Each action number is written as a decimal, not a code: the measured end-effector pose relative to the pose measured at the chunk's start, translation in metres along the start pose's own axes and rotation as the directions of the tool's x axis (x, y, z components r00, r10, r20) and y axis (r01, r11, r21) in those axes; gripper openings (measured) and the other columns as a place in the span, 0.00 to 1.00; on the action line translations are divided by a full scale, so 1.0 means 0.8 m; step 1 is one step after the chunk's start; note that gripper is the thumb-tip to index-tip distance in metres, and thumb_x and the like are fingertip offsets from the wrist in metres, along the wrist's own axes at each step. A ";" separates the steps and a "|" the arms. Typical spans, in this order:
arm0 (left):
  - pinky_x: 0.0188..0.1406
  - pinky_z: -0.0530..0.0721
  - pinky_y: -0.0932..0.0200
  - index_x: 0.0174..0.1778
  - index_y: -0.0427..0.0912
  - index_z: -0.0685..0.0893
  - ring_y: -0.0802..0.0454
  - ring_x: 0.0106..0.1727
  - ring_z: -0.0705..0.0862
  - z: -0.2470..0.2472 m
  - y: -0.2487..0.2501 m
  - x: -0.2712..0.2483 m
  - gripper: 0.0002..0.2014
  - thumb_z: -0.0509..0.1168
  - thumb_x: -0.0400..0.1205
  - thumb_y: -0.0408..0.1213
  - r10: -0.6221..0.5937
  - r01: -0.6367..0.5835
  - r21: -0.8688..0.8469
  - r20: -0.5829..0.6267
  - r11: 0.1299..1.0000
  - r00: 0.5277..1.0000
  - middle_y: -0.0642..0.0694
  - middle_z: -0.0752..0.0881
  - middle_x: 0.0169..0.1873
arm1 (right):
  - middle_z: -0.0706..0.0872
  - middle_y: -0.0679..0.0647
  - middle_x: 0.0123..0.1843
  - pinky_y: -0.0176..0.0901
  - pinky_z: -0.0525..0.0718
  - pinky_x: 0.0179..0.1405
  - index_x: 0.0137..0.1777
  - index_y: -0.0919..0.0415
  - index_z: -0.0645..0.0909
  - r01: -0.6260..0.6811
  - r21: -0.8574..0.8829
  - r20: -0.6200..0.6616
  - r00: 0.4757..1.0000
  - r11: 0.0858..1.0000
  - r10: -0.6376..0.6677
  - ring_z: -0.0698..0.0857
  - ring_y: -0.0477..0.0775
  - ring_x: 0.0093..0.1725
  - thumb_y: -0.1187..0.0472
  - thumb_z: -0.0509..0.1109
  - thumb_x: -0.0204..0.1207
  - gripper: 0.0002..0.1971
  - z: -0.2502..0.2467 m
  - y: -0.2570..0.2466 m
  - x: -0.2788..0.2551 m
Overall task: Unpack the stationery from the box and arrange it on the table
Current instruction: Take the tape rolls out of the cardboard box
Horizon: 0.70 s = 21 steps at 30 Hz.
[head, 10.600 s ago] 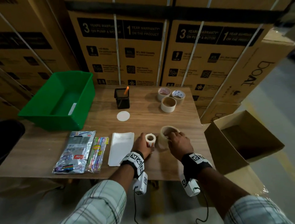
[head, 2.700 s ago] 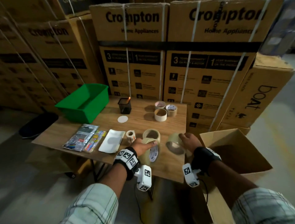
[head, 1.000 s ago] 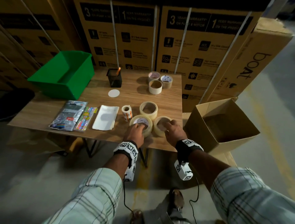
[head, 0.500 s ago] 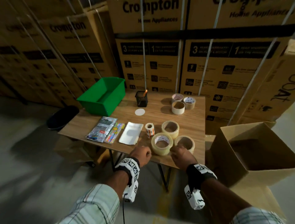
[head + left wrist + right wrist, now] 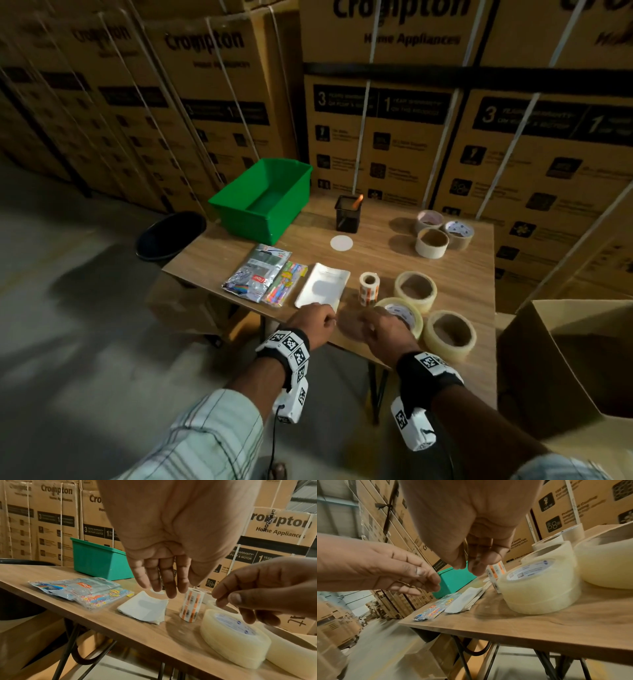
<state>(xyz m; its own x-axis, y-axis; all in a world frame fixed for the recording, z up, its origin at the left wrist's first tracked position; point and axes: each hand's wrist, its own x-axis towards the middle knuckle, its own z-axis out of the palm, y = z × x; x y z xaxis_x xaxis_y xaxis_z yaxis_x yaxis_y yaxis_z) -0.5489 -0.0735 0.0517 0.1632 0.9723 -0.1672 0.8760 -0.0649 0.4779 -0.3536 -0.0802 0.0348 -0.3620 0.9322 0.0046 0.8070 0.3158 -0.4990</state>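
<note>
Head view: both hands are held just above the near edge of the table [image 5: 404, 260], the left hand [image 5: 313, 320] with fingers straight and loose and the right hand [image 5: 373, 329] with fingers loosely bent — nothing is gripped by either. The stationery is laid out there — packets [image 5: 257, 274], white sheets [image 5: 322, 286], a label roll [image 5: 369, 287] and clear tape rolls [image 5: 448, 334] — beside the open cardboard box [image 5: 548, 370].
</note>
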 end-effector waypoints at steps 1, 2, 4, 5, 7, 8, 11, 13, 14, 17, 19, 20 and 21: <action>0.55 0.83 0.55 0.52 0.44 0.87 0.45 0.55 0.85 -0.007 -0.010 0.007 0.10 0.62 0.81 0.39 0.010 -0.010 -0.012 0.005 1.000 1.000 0.44 0.88 0.52 | 0.83 0.60 0.63 0.54 0.83 0.51 0.66 0.55 0.80 -0.016 -0.014 -0.003 1.000 1.000 0.016 0.85 0.66 0.55 0.59 0.65 0.75 0.19 0.001 -0.008 0.010; 0.55 0.83 0.53 0.51 0.44 0.87 0.44 0.55 0.85 -0.014 -0.022 0.015 0.09 0.62 0.80 0.39 0.023 -0.023 -0.025 0.007 0.999 1.000 0.44 0.88 0.52 | 0.83 0.60 0.63 0.54 0.83 0.49 0.67 0.54 0.79 -0.034 -0.029 -0.019 0.999 0.999 0.034 0.85 0.67 0.54 0.59 0.64 0.75 0.19 0.002 -0.015 0.023; 0.54 0.84 0.52 0.50 0.44 0.86 0.43 0.54 0.85 -0.026 -0.045 0.032 0.09 0.62 0.80 0.38 0.046 -0.044 -0.046 0.027 0.998 0.999 0.43 0.88 0.52 | 0.83 0.61 0.61 0.54 0.83 0.47 0.66 0.56 0.80 -0.088 -0.048 -0.042 0.995 0.995 0.086 0.85 0.67 0.52 0.59 0.64 0.76 0.18 0.004 -0.029 0.046; 0.54 0.84 0.51 0.50 0.43 0.86 0.42 0.54 0.85 -0.032 -0.056 0.042 0.09 0.62 0.81 0.38 0.063 -0.061 -0.051 0.046 0.997 0.997 0.42 0.88 0.52 | 0.83 0.60 0.60 0.53 0.83 0.46 0.64 0.56 0.80 -0.119 -0.061 -0.035 0.993 0.991 0.117 0.86 0.66 0.51 0.59 0.63 0.77 0.16 0.005 -0.037 0.058; 0.55 0.84 0.49 0.52 0.42 0.86 0.42 0.55 0.85 -0.042 -0.075 0.063 0.09 0.62 0.81 0.38 0.116 -0.111 -0.073 0.068 0.991 0.991 0.42 0.88 0.52 | 0.83 0.56 0.58 0.51 0.83 0.46 0.62 0.55 0.80 -0.176 -0.105 -0.024 0.984 0.979 0.174 0.86 0.62 0.51 0.57 0.61 0.80 0.14 0.008 -0.048 0.081; 0.56 0.84 0.49 0.53 0.42 0.85 0.41 0.55 0.85 -0.044 -0.084 0.075 0.09 0.62 0.81 0.39 0.137 -0.131 -0.083 0.068 0.988 0.988 0.42 0.88 0.52 | 0.84 0.55 0.56 0.50 0.84 0.46 0.60 0.54 0.81 -0.194 -0.118 -0.034 0.981 0.974 0.192 0.86 0.61 0.50 0.57 0.61 0.80 0.12 0.009 -0.051 0.091; 0.56 0.84 0.49 0.55 0.42 0.85 0.41 0.56 0.85 -0.047 -0.103 0.101 0.11 0.62 0.82 0.40 0.184 -0.176 -0.072 0.113 0.982 0.976 0.42 0.89 0.53 | 0.85 0.56 0.50 0.49 0.84 0.41 0.51 0.54 0.82 -0.261 -0.117 -0.076 0.964 0.958 0.253 0.86 0.61 0.45 0.57 0.61 0.78 0.08 0.014 -0.060 0.110; 0.55 0.84 0.49 0.55 0.42 0.86 0.41 0.56 0.85 -0.051 -0.108 0.115 0.11 0.61 0.82 0.40 0.219 -0.211 -0.067 0.151 0.975 0.964 0.42 0.89 0.53 | 0.85 0.55 0.50 0.49 0.84 0.41 0.50 0.54 0.82 -0.303 -0.115 -0.096 0.951 0.946 0.293 0.86 0.60 0.44 0.57 0.62 0.78 0.08 0.019 -0.065 0.116; 0.55 0.84 0.49 0.55 0.42 0.86 0.40 0.55 0.85 -0.053 -0.109 0.123 0.11 0.61 0.82 0.40 0.227 -0.219 -0.062 0.156 0.974 0.961 0.42 0.89 0.53 | 0.85 0.55 0.50 0.49 0.84 0.42 0.51 0.54 0.83 -0.317 -0.117 -0.105 0.946 0.941 0.305 0.85 0.60 0.45 0.57 0.62 0.78 0.08 0.019 -0.068 0.119; 0.56 0.84 0.48 0.54 0.43 0.85 0.39 0.57 0.85 -0.050 -0.109 0.147 0.11 0.61 0.82 0.41 0.205 -0.203 -0.026 0.157 0.979 0.966 0.41 0.88 0.54 | 0.86 0.56 0.51 0.45 0.81 0.41 0.53 0.56 0.83 -0.352 -0.142 -0.088 0.936 0.925 0.342 0.85 0.60 0.45 0.58 0.63 0.79 0.09 0.023 -0.072 0.130; 0.60 0.83 0.48 0.59 0.44 0.83 0.38 0.62 0.83 -0.045 -0.111 0.159 0.12 0.60 0.83 0.41 0.156 -0.159 0.000 0.174 0.987 0.972 0.40 0.85 0.60 | 0.86 0.57 0.52 0.46 0.83 0.43 0.54 0.57 0.83 -0.365 -0.133 -0.068 0.931 0.922 0.359 0.86 0.61 0.47 0.59 0.62 0.80 0.09 0.030 -0.073 0.142; 0.62 0.82 0.49 0.62 0.44 0.82 0.38 0.64 0.82 -0.042 -0.112 0.164 0.14 0.60 0.83 0.41 0.133 -0.138 0.011 0.189 0.990 0.973 0.40 0.83 0.64 | 0.85 0.57 0.54 0.47 0.84 0.45 0.56 0.56 0.83 -0.365 -0.122 -0.057 0.931 0.923 0.361 0.87 0.62 0.49 0.59 0.62 0.79 0.10 0.035 -0.073 0.150; 0.64 0.81 0.49 0.65 0.44 0.81 0.38 0.66 0.81 -0.038 -0.114 0.170 0.15 0.60 0.84 0.41 0.119 -0.126 0.025 0.201 0.992 0.972 0.39 0.81 0.66 | 0.85 0.58 0.56 0.48 0.85 0.46 0.58 0.56 0.82 -0.363 -0.115 -0.048 0.932 0.925 0.360 0.86 0.63 0.50 0.58 0.63 0.79 0.11 0.040 -0.074 0.158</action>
<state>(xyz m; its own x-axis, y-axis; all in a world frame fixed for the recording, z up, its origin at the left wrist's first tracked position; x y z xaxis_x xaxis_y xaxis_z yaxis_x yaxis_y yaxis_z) -0.6203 0.0715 0.0119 0.3539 0.8927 -0.2790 0.8595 -0.1927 0.4735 -0.4618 0.0130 0.0368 -0.0241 0.9907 -0.1338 0.9311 -0.0265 -0.3638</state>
